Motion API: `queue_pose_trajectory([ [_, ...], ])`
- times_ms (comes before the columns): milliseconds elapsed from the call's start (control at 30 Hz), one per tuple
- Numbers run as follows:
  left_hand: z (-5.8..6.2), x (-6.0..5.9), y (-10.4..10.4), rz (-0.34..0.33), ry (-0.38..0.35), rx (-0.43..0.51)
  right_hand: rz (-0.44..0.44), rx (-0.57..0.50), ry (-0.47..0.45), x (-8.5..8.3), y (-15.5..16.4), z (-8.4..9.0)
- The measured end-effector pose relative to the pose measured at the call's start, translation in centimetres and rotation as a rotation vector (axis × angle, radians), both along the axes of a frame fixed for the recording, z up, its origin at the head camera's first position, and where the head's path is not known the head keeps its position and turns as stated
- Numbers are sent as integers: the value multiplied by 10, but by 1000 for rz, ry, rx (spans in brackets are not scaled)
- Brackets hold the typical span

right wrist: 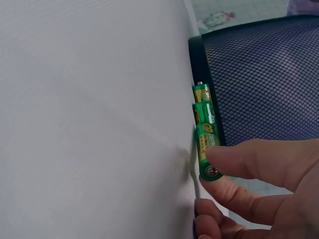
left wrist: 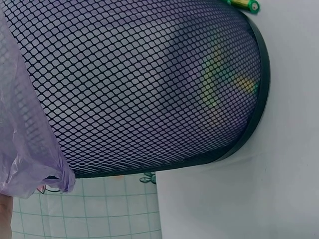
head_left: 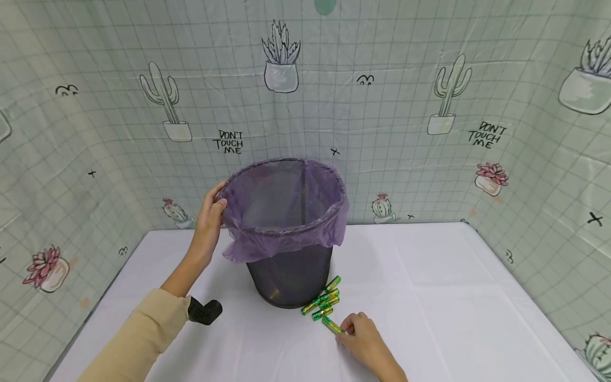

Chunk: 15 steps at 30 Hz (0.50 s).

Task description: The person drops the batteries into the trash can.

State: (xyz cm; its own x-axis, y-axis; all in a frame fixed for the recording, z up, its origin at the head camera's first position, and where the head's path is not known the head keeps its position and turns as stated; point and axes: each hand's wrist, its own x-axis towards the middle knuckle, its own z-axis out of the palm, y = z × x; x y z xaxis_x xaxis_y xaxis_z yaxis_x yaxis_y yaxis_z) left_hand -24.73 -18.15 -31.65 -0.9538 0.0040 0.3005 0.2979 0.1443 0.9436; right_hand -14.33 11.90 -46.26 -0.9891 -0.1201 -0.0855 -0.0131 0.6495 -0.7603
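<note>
A black mesh wastebasket stands upright, with a thin purple bag folded over its rim. My left hand grips that rim at the left side, thumb on the near side and fingers partly hidden behind it. To the right of the basket's base, my right hand pinches the near end of a green and gold battery between thumb and index finger. In the right wrist view the thumb lies against the side of this battery, close to its flat end.
Several more green and gold batteries lie together against the basket's foot. Blurry yellow-green shapes show through the mesh in the left wrist view. White cloth covers the table; a printed grid curtain hangs behind and at both sides.
</note>
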Motion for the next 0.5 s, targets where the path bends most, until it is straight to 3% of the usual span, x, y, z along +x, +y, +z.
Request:
queue_pose_trajectory([
  [500,0,0,0,-3,1,-10,-98,-67,86,5,5,6],
])
